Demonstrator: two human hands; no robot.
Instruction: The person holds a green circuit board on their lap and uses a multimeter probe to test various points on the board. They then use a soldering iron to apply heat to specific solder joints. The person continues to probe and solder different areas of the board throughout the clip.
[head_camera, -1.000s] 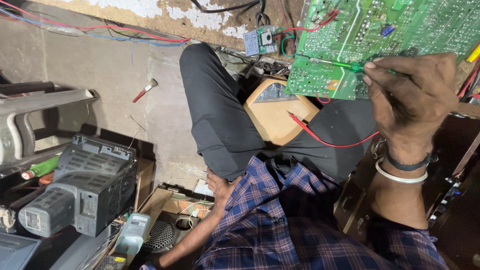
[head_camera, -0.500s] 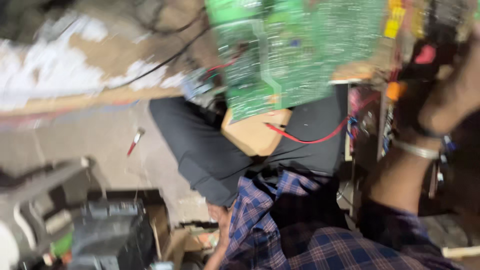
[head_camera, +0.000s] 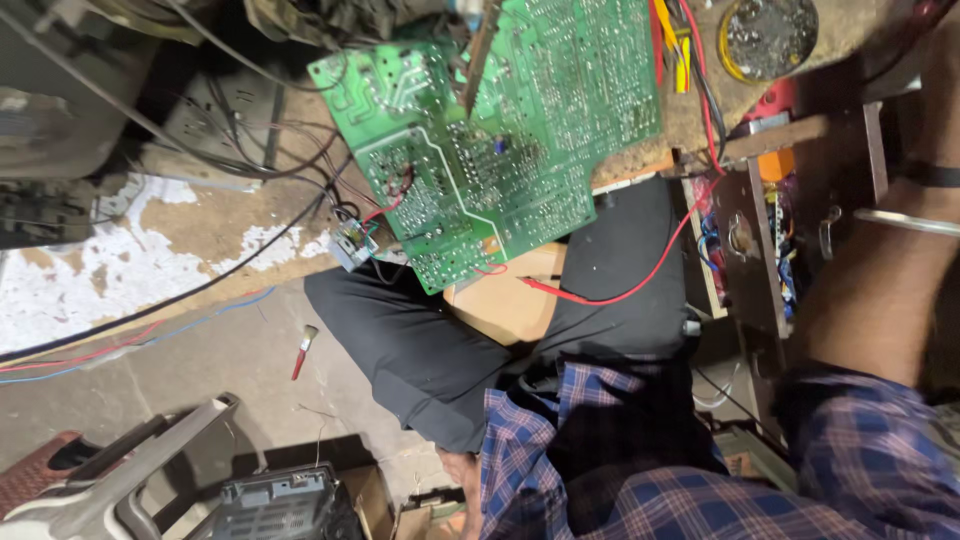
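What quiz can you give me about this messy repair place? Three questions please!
1. True or false: the red wire runs across the person's dark trouser leg.
2. Pick one: what lies on the floor beside that leg? A) a small red-handled brush B) a hammer C) a cup
3. Fill the gap: the big circuit board is ___ in colour.

Key: 1 true. 2 A. 3 green.
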